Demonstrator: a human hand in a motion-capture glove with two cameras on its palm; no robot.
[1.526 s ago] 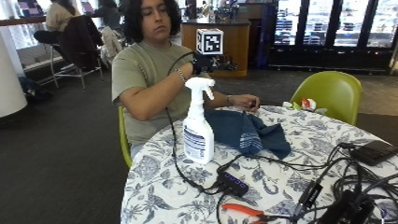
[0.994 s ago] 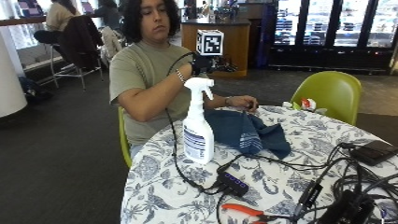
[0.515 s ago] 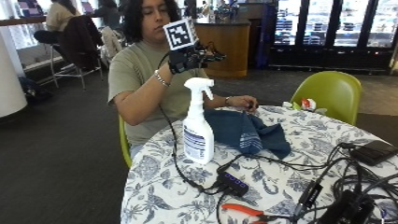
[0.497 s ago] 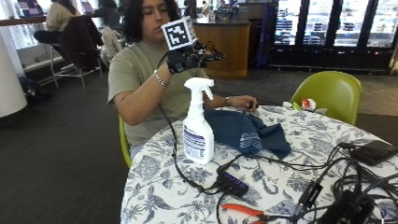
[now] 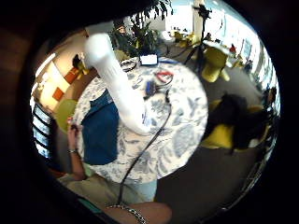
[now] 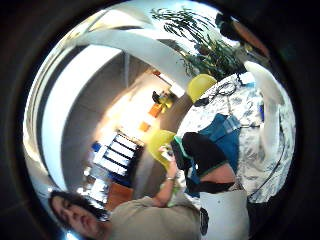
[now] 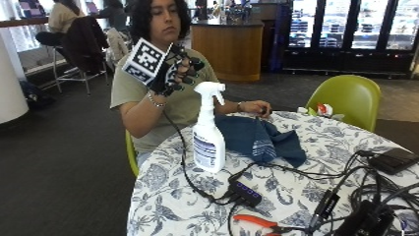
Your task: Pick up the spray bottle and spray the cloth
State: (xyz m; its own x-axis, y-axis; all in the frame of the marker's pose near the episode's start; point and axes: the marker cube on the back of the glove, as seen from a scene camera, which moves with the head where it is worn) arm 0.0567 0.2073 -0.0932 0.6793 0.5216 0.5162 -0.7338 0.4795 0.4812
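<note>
while hand (image 7: 175, 69) hovers, slender plastic bottle (image 7: 208, 132) stands.

A round table covered in a blue-floral white cloth (image 7: 196, 206) carries a white plastic spray bottle (image 7: 208, 132), a crumpled dark-blue cloth (image 7: 258, 138), orange-handled pliers (image 7: 256, 221) and tangled black cables (image 7: 340, 194).

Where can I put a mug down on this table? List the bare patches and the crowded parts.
Bare tablecloth lies at the table edge in front of the spray bottle, and between the blue cloth and the black device. The near corner is crowded with cables, a black hub and orange pliers.
</note>
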